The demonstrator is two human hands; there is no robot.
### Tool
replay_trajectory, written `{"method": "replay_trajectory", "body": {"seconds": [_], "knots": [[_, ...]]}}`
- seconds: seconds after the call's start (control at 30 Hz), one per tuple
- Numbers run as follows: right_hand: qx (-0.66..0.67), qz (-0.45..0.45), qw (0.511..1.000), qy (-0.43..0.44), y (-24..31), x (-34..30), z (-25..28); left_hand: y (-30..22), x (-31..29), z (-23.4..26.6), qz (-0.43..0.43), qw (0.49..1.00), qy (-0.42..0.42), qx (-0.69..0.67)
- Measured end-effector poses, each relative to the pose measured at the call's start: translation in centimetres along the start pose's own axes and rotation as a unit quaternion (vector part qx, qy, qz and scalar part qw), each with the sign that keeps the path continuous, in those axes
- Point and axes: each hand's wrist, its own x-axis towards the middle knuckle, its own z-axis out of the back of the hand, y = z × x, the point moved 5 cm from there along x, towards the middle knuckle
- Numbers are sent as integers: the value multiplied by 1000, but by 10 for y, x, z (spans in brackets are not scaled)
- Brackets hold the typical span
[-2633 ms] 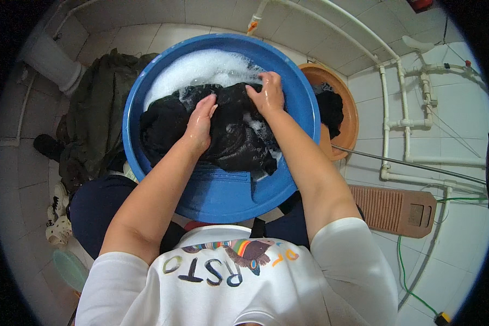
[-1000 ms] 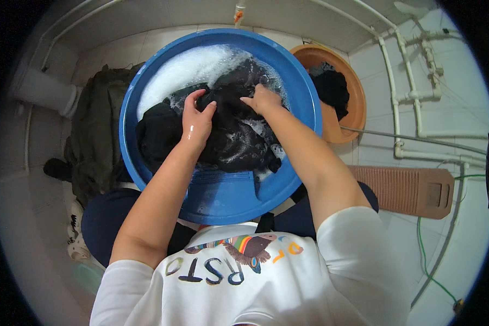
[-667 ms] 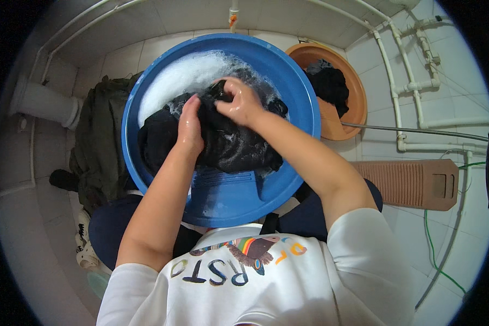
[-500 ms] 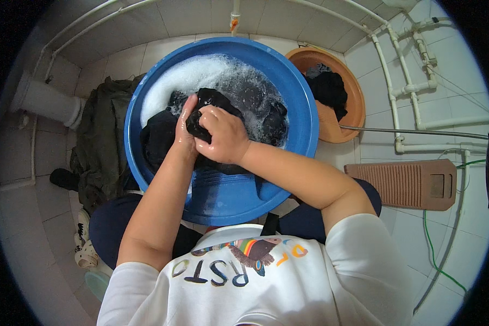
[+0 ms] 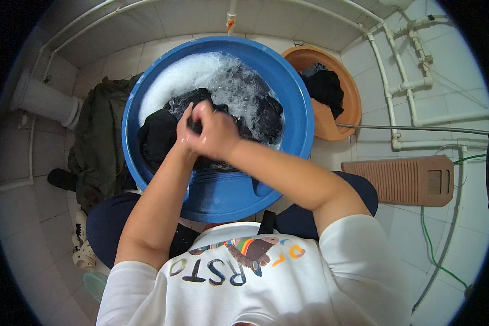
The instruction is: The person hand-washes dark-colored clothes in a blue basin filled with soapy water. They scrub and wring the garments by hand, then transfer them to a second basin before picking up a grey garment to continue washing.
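My two wet hands are together over a big blue basin [image 5: 303, 103], gripping a wet black garment [image 5: 186, 102]. My left hand [image 5: 184, 129] is wrapped round the cloth, its thumb pointing away from me. Blurred by motion, my right hand [image 5: 218, 133] presses against it with curled fingers, and a dark bit of cloth shows between the two. More black clothes [image 5: 156, 136] lie in the water to the left and right of my hands. White suds [image 5: 174, 79] float along the far left of the basin. A ribbed slope [image 5: 223, 187] is moulded into its near side.
An orange basin [image 5: 355, 103] with dark clothes stands at the back right. Leaning at the right is a brown washboard [image 5: 399, 180]. Dark green clothing [image 5: 98, 136] lies at the left, near light-coloured shoes [image 5: 83, 255]. White pipes [image 5: 388, 103] and a green hose [image 5: 430, 244] run along the right.
My right hand has moved slightly over the left, rubbing the black garment, and is now blurred. The cloth between the hands shows less than before. The whole view has shifted a little.
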Motion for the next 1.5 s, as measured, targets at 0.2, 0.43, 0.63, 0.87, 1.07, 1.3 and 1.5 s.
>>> {"method": "replay_trajectory", "body": {"seconds": [0.2, 0.43, 0.63, 0.87, 1.07, 1.3, 1.5], "knots": [[-115, -262, 945, -160, -164, 55, 70, -3, -17, -77, 17, 901, -316, 297], [-307, -364, 859, 190, -217, 29, 39, -7, -5, -53, -61, 879, -252, 400], [-213, -205, 955, -13, -191, 47, 23, -7, 1, -23, -45, 872, -267, 409], [-64, 105, 992, -8, -12, -1, 26, -5, -5, -29, -22, 947, -304, 98], [-70, 205, 973, -80, -3, -6, 11, 10, -16, -14, 5, 977, -209, -46], [0, -54, 995, -79, -18, 9, 15, 10, -22, -25, -5, 972, -225, 66], [-6, -50, 994, -95, -49, 18, 12, 0, -19, -53, -3, 909, -386, 160]]}}
